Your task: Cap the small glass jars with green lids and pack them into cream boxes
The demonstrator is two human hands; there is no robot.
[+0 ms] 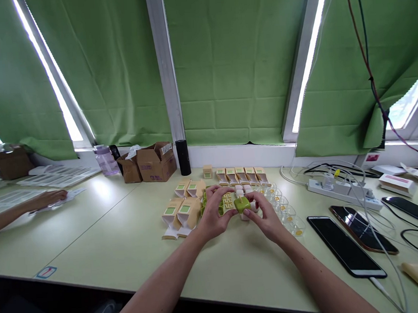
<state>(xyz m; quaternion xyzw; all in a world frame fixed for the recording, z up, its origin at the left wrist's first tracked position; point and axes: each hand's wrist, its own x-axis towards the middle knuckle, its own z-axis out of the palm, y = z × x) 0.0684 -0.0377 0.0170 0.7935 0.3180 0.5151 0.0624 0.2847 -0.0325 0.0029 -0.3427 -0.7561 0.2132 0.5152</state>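
Note:
My right hand [265, 214] pinches a small glossy green, rounded cube-like piece [241, 204] between thumb and fingertips. Just left of it, my left hand [215, 213] curves with thumb and index finger around a cream sheet with rows of small squares [228, 201]. The left thumb tip comes close to the green piece; whether it touches I cannot tell. Behind the hands, more green pieces [204, 203] and white-pink pieces [243, 189] are partly hidden. Open cream cartons with green squares [184, 210] lie left of my left hand. Small clear cups [288, 213] line up right of my right hand.
More cream cartons [241, 175] stand in a row behind. A power strip [344, 194], cables and phones [346, 244] occupy the right side. Cardboard boxes [156, 162], a black cylinder [183, 157] and a purple bottle [106, 160] stand at the back. Another person's hand [52, 198] rests over papers at left.

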